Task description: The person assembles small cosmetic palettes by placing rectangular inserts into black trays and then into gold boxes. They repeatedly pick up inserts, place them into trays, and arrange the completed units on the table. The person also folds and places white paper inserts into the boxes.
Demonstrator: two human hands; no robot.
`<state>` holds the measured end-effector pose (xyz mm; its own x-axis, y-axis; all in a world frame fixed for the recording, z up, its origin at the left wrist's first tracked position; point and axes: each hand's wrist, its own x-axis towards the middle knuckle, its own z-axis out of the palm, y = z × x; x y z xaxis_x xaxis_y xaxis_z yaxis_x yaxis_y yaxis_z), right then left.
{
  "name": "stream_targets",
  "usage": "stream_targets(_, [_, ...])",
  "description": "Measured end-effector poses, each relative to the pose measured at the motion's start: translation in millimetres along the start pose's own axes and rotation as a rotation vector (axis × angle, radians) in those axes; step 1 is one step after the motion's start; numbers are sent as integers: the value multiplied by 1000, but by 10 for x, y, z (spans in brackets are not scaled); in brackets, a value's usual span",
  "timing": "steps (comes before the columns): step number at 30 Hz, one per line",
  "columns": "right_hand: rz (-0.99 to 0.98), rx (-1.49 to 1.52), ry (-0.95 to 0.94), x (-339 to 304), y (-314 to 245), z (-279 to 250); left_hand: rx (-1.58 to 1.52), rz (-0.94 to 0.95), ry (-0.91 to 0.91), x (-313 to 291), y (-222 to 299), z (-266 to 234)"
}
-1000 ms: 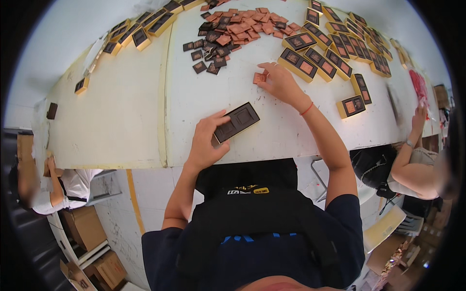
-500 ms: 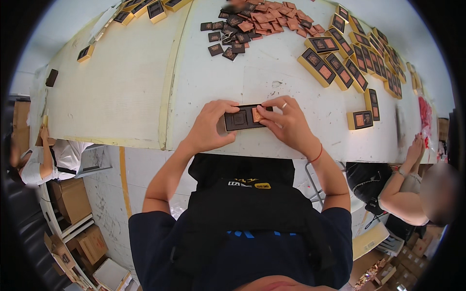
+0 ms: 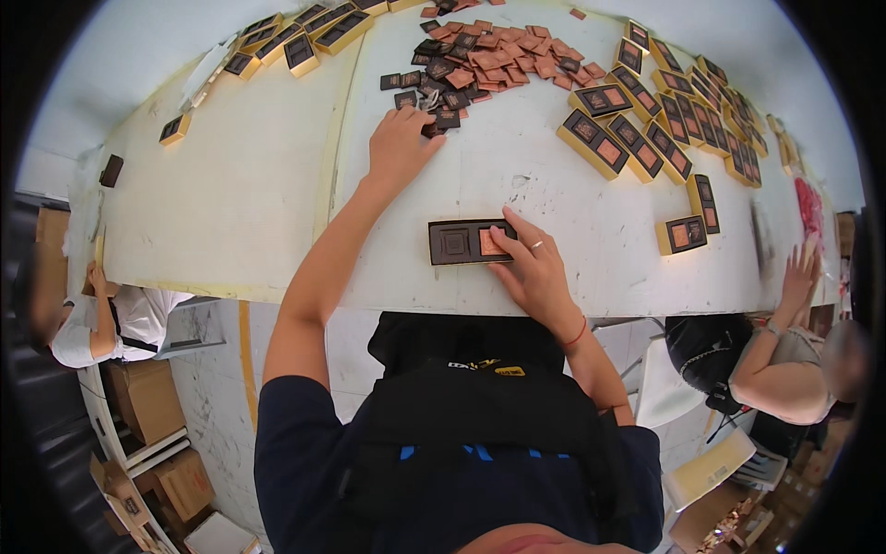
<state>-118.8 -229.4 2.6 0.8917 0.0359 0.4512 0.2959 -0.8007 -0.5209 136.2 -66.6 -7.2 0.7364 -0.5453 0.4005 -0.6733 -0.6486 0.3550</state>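
Near the front of the table lies a narrow gold-edged box [image 3: 441, 257] with a dark tray of two square compartments. Its left compartment is empty, and a copper-coloured square packet [image 3: 487, 243] sits in the right one. My right hand [image 3: 535, 268] grips the box's right end, fingers over the copper packet. Stretched far forward, my left hand [image 3: 399, 148] pinches a dark square packet [image 3: 430, 130], partly hidden by the fingers, at the near edge of a pile. Dark packets [image 3: 439, 68] make up the pile's left side, copper packets [image 3: 503, 57] its right.
Filled boxes [image 3: 635, 148] crowd the right of the table; two [image 3: 683, 234] stand nearer. Boxes with empty compartments [image 3: 300, 54] line the far left, and a small box [image 3: 173, 129] stands apart. A person [image 3: 129, 319] is at the left, another [image 3: 784, 365] at the right.
My left hand has left the box and reached forward to the dark packets. My right hand stays at the box's right end, where the copper packet now lies in its compartment.
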Motion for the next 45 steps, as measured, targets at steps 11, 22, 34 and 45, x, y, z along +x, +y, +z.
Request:
stream_targets(11, [143,204,48,-36,44,-63,-665,84,-471,-414,452,-904])
stream_targets(22, [154,238,29,-3,17,-61,-447,57,-288,-961,774,-659])
stream_targets(34, [221,220,68,51,-29,3,-180,484,-456,-1205,727,-652])
stream_targets(45, [349,-330,680,-237,515,-690,219,-161,323,938,-2205,-185])
